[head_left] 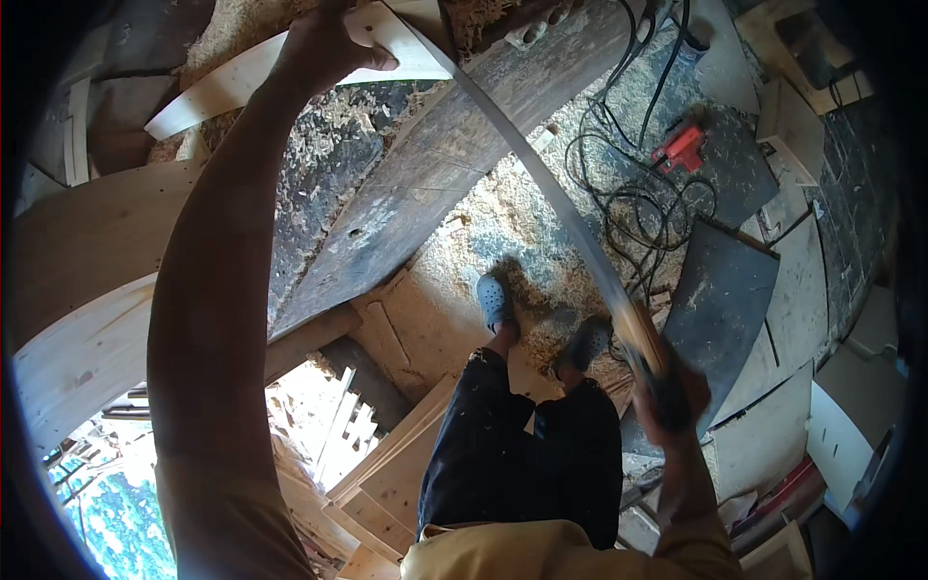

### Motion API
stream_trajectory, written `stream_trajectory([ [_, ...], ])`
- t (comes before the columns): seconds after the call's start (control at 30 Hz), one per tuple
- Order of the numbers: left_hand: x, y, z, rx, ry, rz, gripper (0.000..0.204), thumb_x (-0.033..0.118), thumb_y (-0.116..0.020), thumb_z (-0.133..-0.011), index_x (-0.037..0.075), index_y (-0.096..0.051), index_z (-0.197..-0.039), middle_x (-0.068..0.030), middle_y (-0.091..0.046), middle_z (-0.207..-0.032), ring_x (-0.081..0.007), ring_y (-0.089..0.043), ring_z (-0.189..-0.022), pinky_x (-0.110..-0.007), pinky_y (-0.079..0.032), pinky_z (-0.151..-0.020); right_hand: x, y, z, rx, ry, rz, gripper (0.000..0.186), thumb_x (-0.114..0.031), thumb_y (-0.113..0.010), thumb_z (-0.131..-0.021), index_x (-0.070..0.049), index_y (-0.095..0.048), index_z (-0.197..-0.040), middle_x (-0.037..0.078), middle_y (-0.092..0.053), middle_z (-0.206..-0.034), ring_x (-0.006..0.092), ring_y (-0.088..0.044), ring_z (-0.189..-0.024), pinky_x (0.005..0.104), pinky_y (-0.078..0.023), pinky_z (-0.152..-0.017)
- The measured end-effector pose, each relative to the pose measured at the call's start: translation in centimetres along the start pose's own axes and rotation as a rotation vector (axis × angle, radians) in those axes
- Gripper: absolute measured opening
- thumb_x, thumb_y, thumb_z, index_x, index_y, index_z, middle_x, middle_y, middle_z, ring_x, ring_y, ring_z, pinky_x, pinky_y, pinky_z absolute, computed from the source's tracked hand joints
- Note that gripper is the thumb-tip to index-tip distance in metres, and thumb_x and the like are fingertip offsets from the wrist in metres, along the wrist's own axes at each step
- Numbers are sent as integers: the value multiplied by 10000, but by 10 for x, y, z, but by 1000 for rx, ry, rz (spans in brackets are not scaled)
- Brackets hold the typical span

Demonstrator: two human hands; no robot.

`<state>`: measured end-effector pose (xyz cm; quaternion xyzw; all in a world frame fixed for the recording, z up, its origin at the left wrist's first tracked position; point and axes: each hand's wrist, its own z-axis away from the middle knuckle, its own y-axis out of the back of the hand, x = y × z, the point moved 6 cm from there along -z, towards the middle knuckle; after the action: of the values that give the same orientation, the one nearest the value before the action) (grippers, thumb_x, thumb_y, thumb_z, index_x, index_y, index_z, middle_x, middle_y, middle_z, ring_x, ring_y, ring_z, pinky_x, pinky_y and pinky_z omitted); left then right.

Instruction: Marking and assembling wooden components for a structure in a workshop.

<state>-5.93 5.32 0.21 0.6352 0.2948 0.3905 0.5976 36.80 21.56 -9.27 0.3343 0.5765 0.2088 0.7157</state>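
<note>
Step, as judged: the person is sawing across a pale board (391, 37), which is lying at 11 o'clock near the upper rim, above a dark, weathered timber (425, 159).

Right hand (674, 398), at 4 o'clock: closing around the handle of a handsaw (549, 184). Left hand (324, 48), at 11 o'clock: lying on the board, thumb pointing toward the blade; its fingers are not showing clearly, so I cannot tell whether it is pinching or only pressing.

Technique, my judgement: good work is calling for long, even strokes, with wrist, forearm and blade all lining up. The left hand should be bearing down firmly, the thumb staying well clear of the teeth. Light pressure is probably helping the blade track straight; twisting would be risking a bind.

Board: looking light, smooth and bare, its lower edge appearing curved, though the lens is bending lines. The left forearm is hiding part of it. The blade is crossing near its right end; cut depth is not showing. Wood shavings (333, 145) are scattering just below, toward 11 o'clock.
</note>
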Motion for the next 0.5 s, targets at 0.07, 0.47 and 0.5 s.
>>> stream_trajectory([
  [0.07,-5,4,-4,18,29,-37,1029,237,-880,-489,26,-363,-1353,-215,-515,-1261,-354,-503,-1160,-404,-456,-926,12,11,42,-32,-116,-74,465,-242,-604,-787,-44,-560,-1206,163,-664,-807,299,-672,-728,351,-513,-593],
  [0.47,0,1,1,5,12,15,973,263,-878,-488,37,-424,-1318,-229,-542,-1218,-357,-533,-1118,-406,-461,-913,12,-9,11,15,-87,52,508,-195,-655,-737,-85,-553,-1222,102,-654,-733,262,-665,-630,337,-503,-571],
  [0.5,1,2,2,5,9,-13,973,266,-878,-489,38,-424,-1320,-233,-537,-1223,-359,-531,-1119,-408,-462,-911,13,-6,20,11,-89,52,508,-195,-655,-737,-85,-553,-1222,102,-654,-733,262,-665,-630,337,-503,-571],
])
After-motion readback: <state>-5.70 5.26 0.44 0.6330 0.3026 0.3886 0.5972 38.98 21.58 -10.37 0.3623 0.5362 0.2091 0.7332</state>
